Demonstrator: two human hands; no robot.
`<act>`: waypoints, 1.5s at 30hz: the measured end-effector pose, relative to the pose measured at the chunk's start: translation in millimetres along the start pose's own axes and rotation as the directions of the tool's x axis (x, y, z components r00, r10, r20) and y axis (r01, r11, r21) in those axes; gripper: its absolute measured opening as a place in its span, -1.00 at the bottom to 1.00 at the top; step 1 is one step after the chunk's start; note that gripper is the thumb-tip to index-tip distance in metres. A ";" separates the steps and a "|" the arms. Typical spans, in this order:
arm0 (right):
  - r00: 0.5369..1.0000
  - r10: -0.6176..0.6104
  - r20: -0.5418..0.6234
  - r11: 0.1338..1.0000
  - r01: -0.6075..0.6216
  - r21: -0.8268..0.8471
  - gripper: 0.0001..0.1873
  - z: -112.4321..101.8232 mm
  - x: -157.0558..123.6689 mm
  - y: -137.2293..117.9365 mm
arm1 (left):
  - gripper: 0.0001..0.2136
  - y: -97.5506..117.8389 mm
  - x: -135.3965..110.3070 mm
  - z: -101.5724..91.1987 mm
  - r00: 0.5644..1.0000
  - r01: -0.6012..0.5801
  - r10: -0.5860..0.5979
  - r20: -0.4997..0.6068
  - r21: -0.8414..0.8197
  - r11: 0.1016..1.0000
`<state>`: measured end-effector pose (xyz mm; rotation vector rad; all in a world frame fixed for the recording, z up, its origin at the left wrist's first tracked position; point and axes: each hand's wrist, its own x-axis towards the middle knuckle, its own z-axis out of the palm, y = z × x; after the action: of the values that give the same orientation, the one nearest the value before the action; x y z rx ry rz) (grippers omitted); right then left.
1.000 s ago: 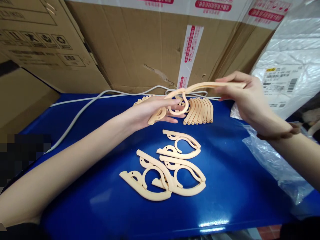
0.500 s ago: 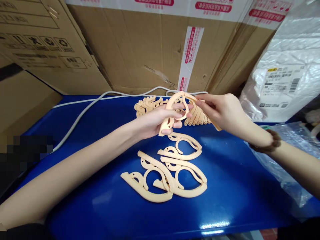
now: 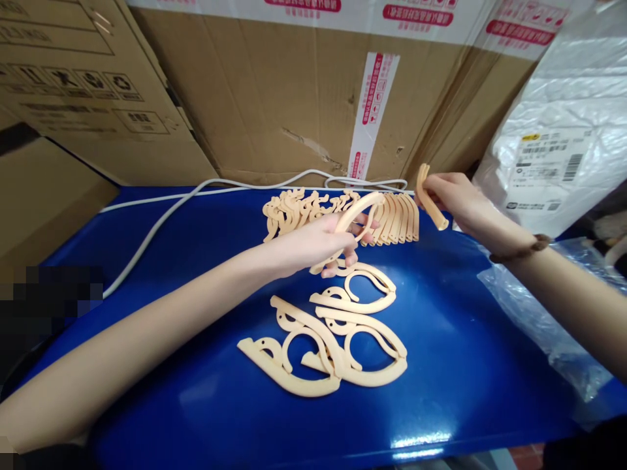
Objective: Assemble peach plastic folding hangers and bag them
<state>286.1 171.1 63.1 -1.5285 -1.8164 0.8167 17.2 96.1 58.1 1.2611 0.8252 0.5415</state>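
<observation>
My left hand is closed round a peach plastic hook-shaped piece, held just above the blue table. My right hand pinches a short straight peach piece off to the right, apart from the left hand. Behind both hands a row of the same curved pieces lies fanned along the table's back edge. In front of the left hand several flat peach pieces lie loose and overlapping.
Large cardboard boxes stand behind the table and at the left. A white cable runs along the back. A white plastic bag and crumpled clear plastic lie at the right.
The two hands, joined on one folded piece half a second ago, have drawn apart. The right hand moved right with a straight piece; the left keeps the hooked piece.
</observation>
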 end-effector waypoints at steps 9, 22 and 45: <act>0.990 0.144 0.014 0.979 -0.144 0.147 -0.86 3.9 5.0 -0.7 | -0.58 -4.7 4.1 1.1 0.996 0.020 -0.026 -0.086 -0.067 0.998; 0.994 -0.085 -0.064 0.645 0.006 -0.764 -0.60 20.9 12.3 7.6 | -0.60 -0.6 22.4 5.7 0.993 0.039 -0.032 -0.114 0.060 0.997; 0.993 -0.079 0.084 0.700 0.116 -0.705 -0.56 22.5 -5.2 18.5 | -0.59 4.9 59.1 5.3 0.991 0.015 -0.001 -0.137 0.100 0.995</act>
<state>280.3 167.0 34.4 -1.8386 -2.3875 0.0549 57.8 138.8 49.1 1.3230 0.9822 0.5909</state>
